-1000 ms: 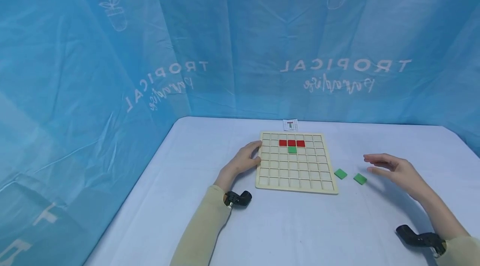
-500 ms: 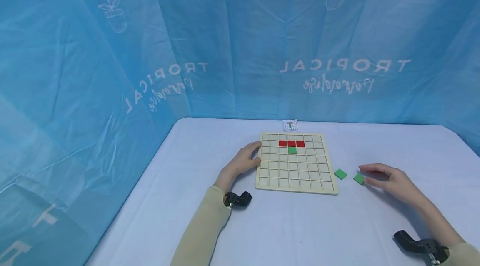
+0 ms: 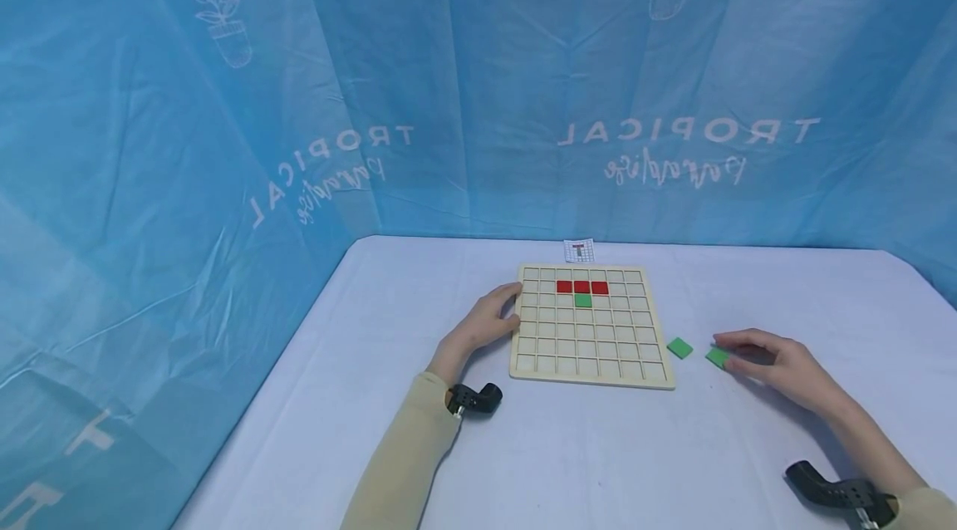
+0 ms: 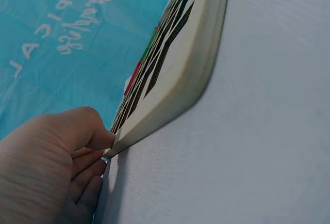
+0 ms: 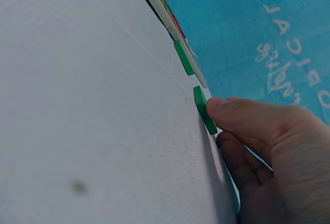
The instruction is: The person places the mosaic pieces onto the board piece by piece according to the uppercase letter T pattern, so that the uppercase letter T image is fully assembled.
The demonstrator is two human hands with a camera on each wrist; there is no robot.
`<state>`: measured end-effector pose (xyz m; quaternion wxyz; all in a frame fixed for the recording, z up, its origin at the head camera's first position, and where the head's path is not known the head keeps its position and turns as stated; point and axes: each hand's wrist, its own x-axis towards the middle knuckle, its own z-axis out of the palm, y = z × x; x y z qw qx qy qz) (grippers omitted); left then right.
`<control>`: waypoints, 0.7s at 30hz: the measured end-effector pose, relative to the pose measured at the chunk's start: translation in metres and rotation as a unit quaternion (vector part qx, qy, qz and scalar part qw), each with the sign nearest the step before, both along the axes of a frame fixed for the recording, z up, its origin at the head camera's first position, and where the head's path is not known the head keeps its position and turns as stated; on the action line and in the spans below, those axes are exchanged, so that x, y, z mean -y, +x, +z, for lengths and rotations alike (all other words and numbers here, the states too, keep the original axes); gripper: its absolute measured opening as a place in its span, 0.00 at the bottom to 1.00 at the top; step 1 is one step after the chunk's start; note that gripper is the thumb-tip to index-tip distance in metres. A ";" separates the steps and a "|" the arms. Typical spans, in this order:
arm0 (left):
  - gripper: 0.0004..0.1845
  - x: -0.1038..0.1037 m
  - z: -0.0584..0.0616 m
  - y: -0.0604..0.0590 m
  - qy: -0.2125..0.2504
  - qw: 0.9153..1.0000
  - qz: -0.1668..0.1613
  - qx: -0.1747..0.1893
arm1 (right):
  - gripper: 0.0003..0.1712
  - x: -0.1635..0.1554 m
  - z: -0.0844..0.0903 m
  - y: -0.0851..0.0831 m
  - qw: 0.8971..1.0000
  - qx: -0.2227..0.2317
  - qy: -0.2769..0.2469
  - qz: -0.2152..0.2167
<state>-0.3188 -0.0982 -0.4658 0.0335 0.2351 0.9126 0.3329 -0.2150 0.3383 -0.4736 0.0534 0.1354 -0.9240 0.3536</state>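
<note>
On the table lies a square wooden grid board (image 3: 591,385). Three red tiles (image 3: 581,287) sit side by side in one of its upper rows, with a green tile (image 3: 583,301) just below the middle one. My left hand (image 3: 482,322) rests at the board's left edge, thumb and fingertips touching the rim. To the right of the board, my right hand (image 3: 781,362) has its thumb and index finger around a loose green tile (image 3: 716,357). The thumb touches that tile in the right wrist view; the index fingertip is hidden there. Another green tile (image 3: 679,348) lies between it and the board.
A small paper card (image 3: 579,251) printed with a T pattern on a grid lies behind the board. White cloth (image 3: 635,455) covers the table. Blue printed curtains (image 3: 508,81) hang at the back and left.
My right hand has come down and left to the nearer loose green tile, bringing its thumb and index finger to it. My left hand stays at the board's edge.
</note>
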 end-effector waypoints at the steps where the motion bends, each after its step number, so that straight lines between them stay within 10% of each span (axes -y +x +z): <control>1: 0.34 0.000 0.000 0.000 0.000 1.000 0.000 0.000 | 0.24 0.000 0.000 0.000 1.000 -0.001 0.001 0.002; 21: 0.34 0.000 0.002 0.002 0.006 1.000 -0.003 -0.001 | 0.22 0.001 -0.002 0.001 1.000 -0.016 0.015 -0.015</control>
